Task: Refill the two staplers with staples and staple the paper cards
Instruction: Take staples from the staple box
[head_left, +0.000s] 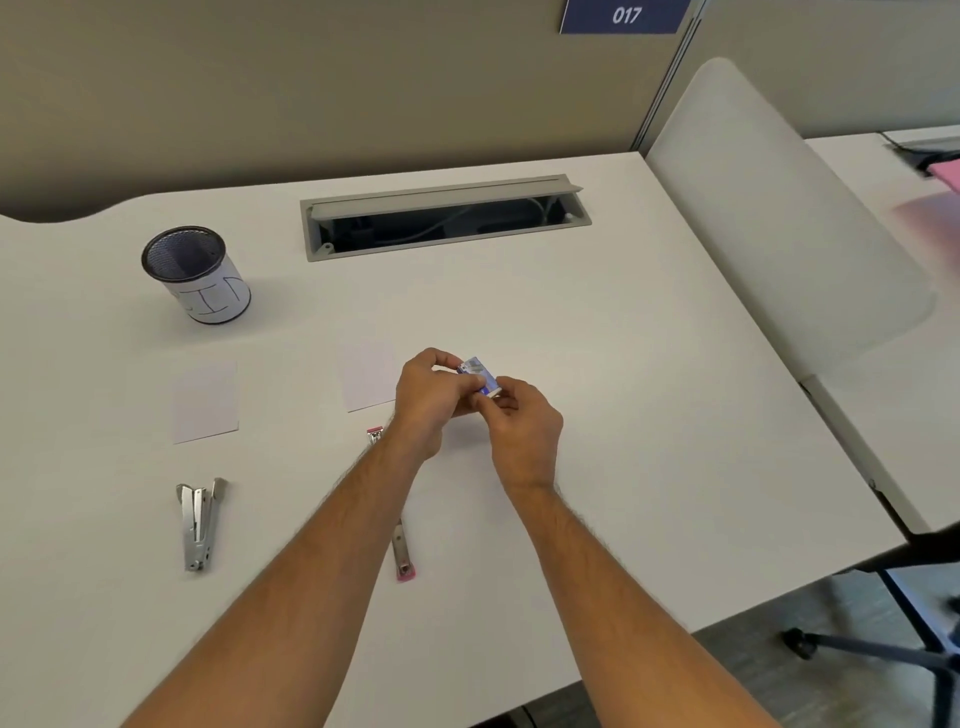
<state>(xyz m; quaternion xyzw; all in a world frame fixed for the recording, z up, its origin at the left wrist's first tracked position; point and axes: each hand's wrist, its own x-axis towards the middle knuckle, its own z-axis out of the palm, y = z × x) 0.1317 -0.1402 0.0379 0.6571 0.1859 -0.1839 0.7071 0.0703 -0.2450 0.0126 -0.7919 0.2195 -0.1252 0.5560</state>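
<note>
Both hands meet over the middle of the white desk (597, 415) around a small blue staple box (475, 370). My left hand (431, 400) grips the box from the left; my right hand (519, 421) pinches its near right end. A silver stapler (197, 525) lies opened flat at the near left. A pink stapler (402, 553) lies opened under my left forearm, only its two ends showing. Two white paper cards lie flat: one at the left (206, 401), one (366, 375) just left of my left hand.
A black mesh pen cup (195, 273) with a paper label stands at the back left. An open grey cable tray (441, 215) is set into the desk at the back. A white chair back (779, 218) stands at the right edge.
</note>
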